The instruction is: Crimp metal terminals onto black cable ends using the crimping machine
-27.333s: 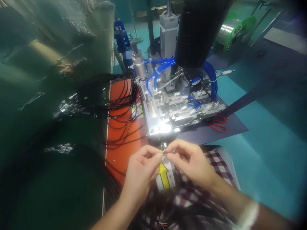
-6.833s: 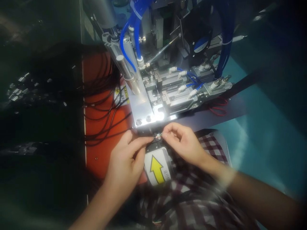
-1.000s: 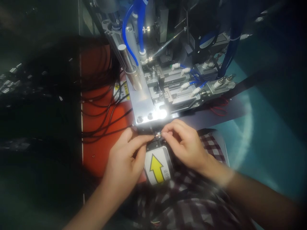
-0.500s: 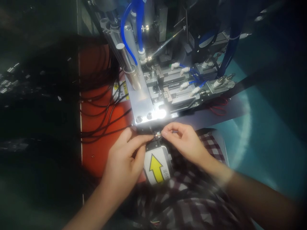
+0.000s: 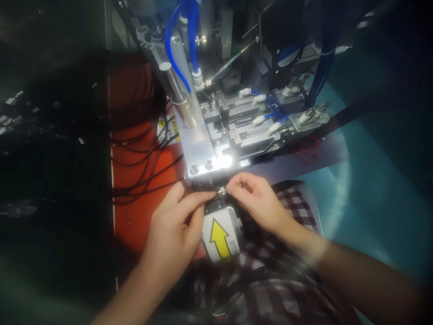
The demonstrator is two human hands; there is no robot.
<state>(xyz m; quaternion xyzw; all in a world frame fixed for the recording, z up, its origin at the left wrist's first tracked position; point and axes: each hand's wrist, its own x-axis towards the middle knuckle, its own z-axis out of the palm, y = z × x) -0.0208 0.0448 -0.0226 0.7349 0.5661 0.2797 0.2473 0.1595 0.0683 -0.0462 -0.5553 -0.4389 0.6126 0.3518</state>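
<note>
My left hand [image 5: 176,230] and my right hand [image 5: 259,201] meet in a pinch at a tiny metal connector with thin wires [image 5: 221,192], just below the front edge of a bright metal fixture plate [image 5: 199,153]. Both hands have fingertips pressed on that small piece. Directly beneath it sits a white label with a yellow arrow [image 5: 221,234]. The fixture carries blue air hoses [image 5: 176,49], a steel cylinder [image 5: 179,99] and white fittings [image 5: 257,113].
An orange mat [image 5: 135,216] lies left of the fixture, crossed by several black cables [image 5: 145,162]. A dark heap of cables fills the far left. Red wire loops [image 5: 309,153] lie right of the fixture on a teal tabletop [image 5: 372,194]. Checked cloth [image 5: 270,280] is below.
The hands stay pinched on the small connector at the fixture's front edge; the right hand's fingers shifted slightly. The view has drifted a little.
</note>
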